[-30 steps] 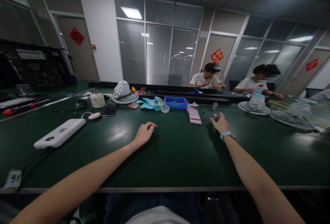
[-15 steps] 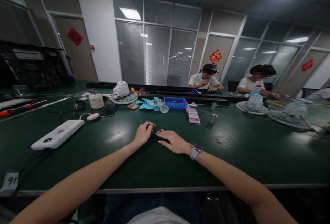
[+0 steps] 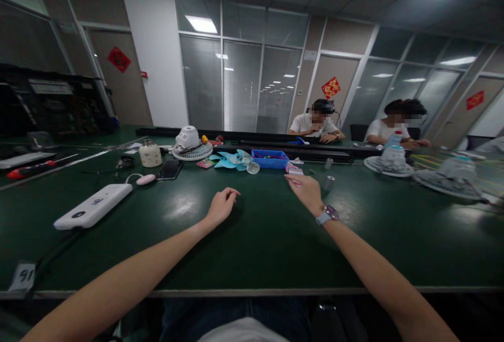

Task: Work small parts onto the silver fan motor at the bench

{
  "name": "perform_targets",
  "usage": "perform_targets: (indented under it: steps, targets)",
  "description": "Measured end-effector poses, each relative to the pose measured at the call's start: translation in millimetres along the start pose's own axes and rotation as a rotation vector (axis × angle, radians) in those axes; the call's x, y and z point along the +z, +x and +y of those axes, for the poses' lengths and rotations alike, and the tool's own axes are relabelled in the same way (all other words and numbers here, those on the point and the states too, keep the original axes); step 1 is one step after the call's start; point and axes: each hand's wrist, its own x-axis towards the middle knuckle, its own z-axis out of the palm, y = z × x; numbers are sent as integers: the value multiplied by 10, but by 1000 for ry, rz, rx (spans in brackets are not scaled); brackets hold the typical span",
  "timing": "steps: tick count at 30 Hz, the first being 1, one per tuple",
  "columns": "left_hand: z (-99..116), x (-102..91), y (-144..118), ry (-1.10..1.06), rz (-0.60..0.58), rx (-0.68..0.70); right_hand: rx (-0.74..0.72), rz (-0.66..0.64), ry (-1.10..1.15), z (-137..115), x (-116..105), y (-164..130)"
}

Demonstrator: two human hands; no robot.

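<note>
Office room, glass partitions with blinds at the back, red paper signs on the walls. Long dark green table [image 3: 268, 247] runs across the view.

Left hand [image 3: 221, 206] rests on the table near the middle, fingers loosely curled, holding nothing that can be seen. Right hand [image 3: 307, 191], watch [image 3: 327, 215] on the wrist, is stretched forward with fingers extended over a small pink-and-white packet [image 3: 294, 170]; fingertips are at the packet's near end, contact cannot be confirmed. Hand not closed on it.

Small metal cylinder [image 3: 328, 182] stands just right of the right hand, a second one [image 3: 328, 163] farther back. Blue tray [image 3: 270, 158] lies behind the packet, light blue fan blades [image 3: 232, 159] to its left. Further left: white fan [image 3: 191, 143], cream jar [image 3: 150, 153], black phone [image 3: 170, 169], pink mouse-shaped item [image 3: 145, 179], white flat box [image 3: 93, 205] near the left edge.

Two other people [image 3: 317, 121] sit at the far side of the table, hands on their own work, well apart.
</note>
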Motion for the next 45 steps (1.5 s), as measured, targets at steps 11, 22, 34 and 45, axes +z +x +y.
perform_targets:
  steps: [11, 22, 34, 45]
  targets:
    - [28, -15, -12, -2, -34, 8, 498, 136, -390, 1486, -291, 56]
    - [33, -15, -18, 7, -48, 14, 515, 140, -342, 1595, -219, 76]
    - [18, -10, -22, 8, -60, 18, 711, 170, -1, 1721, -109, -10]
    - [43, -9, -26, -9, -94, 16, 684, 141, 441, 961, 108, 103]
